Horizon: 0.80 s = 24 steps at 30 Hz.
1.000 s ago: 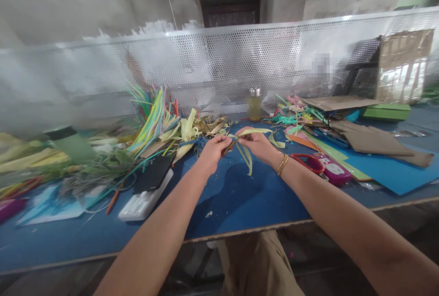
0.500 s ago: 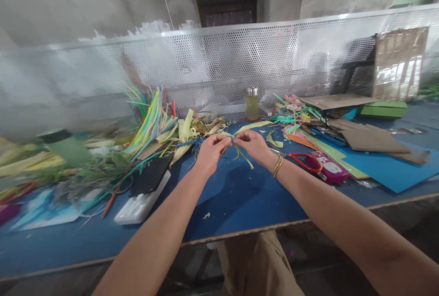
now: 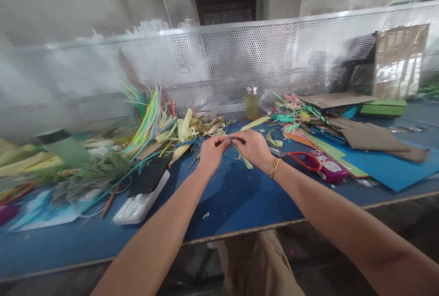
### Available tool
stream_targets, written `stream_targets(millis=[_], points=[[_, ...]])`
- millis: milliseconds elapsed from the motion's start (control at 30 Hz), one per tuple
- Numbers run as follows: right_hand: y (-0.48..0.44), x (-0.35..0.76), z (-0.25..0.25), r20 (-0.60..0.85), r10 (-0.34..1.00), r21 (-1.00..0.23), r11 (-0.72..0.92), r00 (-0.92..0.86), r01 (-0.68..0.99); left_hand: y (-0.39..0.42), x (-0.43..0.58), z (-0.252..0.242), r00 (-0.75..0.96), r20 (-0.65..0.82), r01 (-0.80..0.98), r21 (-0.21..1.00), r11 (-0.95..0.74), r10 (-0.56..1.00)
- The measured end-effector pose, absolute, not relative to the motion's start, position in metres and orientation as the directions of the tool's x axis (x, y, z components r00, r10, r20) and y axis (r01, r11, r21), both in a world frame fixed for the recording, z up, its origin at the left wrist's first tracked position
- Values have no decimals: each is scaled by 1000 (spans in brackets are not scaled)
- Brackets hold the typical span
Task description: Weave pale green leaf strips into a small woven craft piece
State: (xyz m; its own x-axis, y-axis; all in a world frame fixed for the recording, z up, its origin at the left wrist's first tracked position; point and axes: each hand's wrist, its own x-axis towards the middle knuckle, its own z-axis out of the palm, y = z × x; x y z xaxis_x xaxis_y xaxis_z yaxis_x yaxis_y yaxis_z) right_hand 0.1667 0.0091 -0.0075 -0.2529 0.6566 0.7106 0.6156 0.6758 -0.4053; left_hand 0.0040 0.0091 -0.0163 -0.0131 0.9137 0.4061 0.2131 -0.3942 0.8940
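Over the blue table my left hand [image 3: 211, 150] and my right hand [image 3: 253, 146] meet, fingertips pinched together. Between them runs a thin pale-green strip [image 3: 245, 161] that looks like corn husk; its tail hangs down beside my right fingers. Most of it is covered by the fingers. Just behind my right hand a wider yellowish husk piece [image 3: 255, 123] shows, and I cannot tell whether it joins the held strip. A pile of dried husks [image 3: 185, 127] lies beyond my left hand. To the right of my right wrist are red-handled scissors [image 3: 303, 161].
Left of my arms sit a dark phone [image 3: 149, 176] on a white case [image 3: 140, 204], and a bundle of coloured pipe cleaners [image 3: 152, 118]. Behind stands a bottle [image 3: 251, 104]. On the right are a magenta case [image 3: 331, 167], blue paper [image 3: 387, 168] and cardboard [image 3: 373, 138].
My right hand has turned a little, its back now covering more of the strip. The strip's tail hangs closer to that hand. The wider husk piece behind has shifted slightly.
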Motion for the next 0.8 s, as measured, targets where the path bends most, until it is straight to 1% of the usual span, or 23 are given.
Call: stream_targets(millis=[133, 267, 367, 567, 700, 800], points=[[9, 166, -7, 705, 685, -495, 660, -182, 565, 11, 4, -18, -19, 436, 256, 872, -417, 900], [15, 162, -13, 692, 715, -635, 669, -101, 385, 11, 4, -18, -88, 457, 263, 867, -422, 885], [21, 160, -19, 693, 715, -662, 682, -92, 312, 10, 5, -17, -99, 465, 257, 866, -429, 880], [21, 160, -18, 710, 701, -645, 685, -66, 338, 2, 5, -10, -49, 534, 381, 791, -478, 844], [18, 159, -18, 677, 733, -661, 645, -66, 383, 0, 4, -8, 28, 592, 501, 689, -524, 806], [18, 157, -20, 661, 748, -667, 621, -57, 412, -2, 3, -7, 110, 602, 584, 605, -541, 791]])
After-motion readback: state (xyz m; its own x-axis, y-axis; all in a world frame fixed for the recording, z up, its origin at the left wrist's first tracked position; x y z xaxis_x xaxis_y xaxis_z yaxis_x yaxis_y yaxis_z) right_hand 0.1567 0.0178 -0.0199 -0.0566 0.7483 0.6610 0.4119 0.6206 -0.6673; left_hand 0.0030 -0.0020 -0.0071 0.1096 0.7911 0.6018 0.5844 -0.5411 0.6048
